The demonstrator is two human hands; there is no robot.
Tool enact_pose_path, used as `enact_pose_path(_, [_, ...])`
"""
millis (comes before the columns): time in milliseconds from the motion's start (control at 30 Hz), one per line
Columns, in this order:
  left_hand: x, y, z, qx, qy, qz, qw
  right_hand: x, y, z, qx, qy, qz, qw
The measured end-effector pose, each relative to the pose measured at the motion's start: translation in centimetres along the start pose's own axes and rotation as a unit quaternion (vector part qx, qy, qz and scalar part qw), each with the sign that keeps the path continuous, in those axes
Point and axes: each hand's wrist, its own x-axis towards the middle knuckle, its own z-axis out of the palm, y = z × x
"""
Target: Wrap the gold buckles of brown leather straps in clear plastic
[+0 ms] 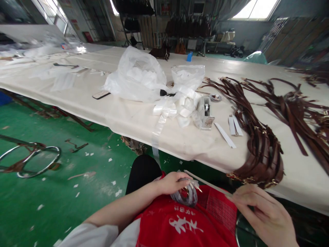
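Note:
My left hand [177, 183] is closed around a plastic-wrapped coil [189, 197] with bits of gold metal showing, held over my red apron [187, 226]. In my right hand [266, 212] the fingers pinch one end of a thin pale strip [208, 183]. The strip stretches from there up and left, its far end just above the coil. Whether it touches the coil I cannot tell. Close to my right hand, a bundle of brown leather straps [259, 161] with gold clasps hangs at the table edge.
On the cream-covered table [128, 116] are a tape dispenser [206, 113], white paper strips [224, 134], a large plastic bag [138, 75], a smaller bag [189, 75] and a phone [101, 95]. More brown straps [295, 106] lie right. A metal-ringed stool [38, 159] stands left.

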Motion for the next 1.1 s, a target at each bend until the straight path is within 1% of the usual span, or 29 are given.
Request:
enact_pose_path(133, [-0.1, 0.4, 0.1, 0.023, -0.003, -0.008, 1.000, -0.6, -0.4, 1.2, 0.013, 0.048, 0.054, 0.997])
enact_pose_path(200, [-0.2, 0.6, 0.2, 0.035, -0.004, -0.005, 0.999, -0.9, -0.2, 1.8, 0.019, 0.059, 0.073, 0.995])
enact_pose_path(267, [-0.3, 0.9, 0.1, 0.035, -0.004, 0.004, 0.999, -1.0, 0.0, 2.2, 0.024, 0.046, 0.064, 0.997])
enact_pose_path(367, [-0.6, 1.2, -0.1, -0.003, -0.009, 0.036, 0.999, -1.1, 0.4, 2.6, 0.036, 0.015, 0.051, 0.998])
enact_pose_path(433, [-0.9, 1.5, -0.3, -0.033, -0.014, 0.057, 0.998, -1.2, 0.6, 3.2, 0.050, 0.008, 0.067, 0.996])
enact_pose_path(500, [-1.1, 1.7, -0.4, -0.045, -0.009, 0.062, 0.997, -1.4, 0.8, 4.2, 0.068, 0.000, 0.096, 0.993])
enact_pose_path(633, [-1.3, 1.7, -0.3, -0.037, 0.018, 0.039, 0.998, -2.6, 1.7, 6.6, 0.113, -0.051, 0.179, 0.976])
enact_pose_path(733, [-1.2, 1.4, 0.0, -0.009, 0.024, 0.024, 0.999, -3.5, 2.4, 8.1, 0.163, -0.109, 0.251, 0.948])
enact_pose_path(833, [-0.8, 0.9, 0.4, 0.043, 0.034, 0.020, 0.998, -3.6, 2.3, 8.9, 0.171, -0.182, 0.302, 0.920])
enact_pose_path(900, [-0.5, 0.6, 0.7, 0.066, 0.036, 0.014, 0.997, -3.2, 1.9, 9.4, 0.148, -0.212, 0.322, 0.911])
enact_pose_path(967, [-0.2, 0.5, 0.9, 0.083, 0.040, 0.007, 0.996, -2.8, 1.4, 10.2, 0.090, -0.214, 0.321, 0.918])
enact_pose_path(1033, [0.1, 0.5, 1.1, 0.101, 0.040, 0.006, 0.994, -2.7, 1.3, 11.3, -0.003, -0.202, 0.286, 0.937])
enact_pose_path(1100, [0.3, 0.6, 1.1, 0.121, 0.035, 0.008, 0.992, -2.9, 1.5, 12.6, -0.100, -0.198, 0.238, 0.946])
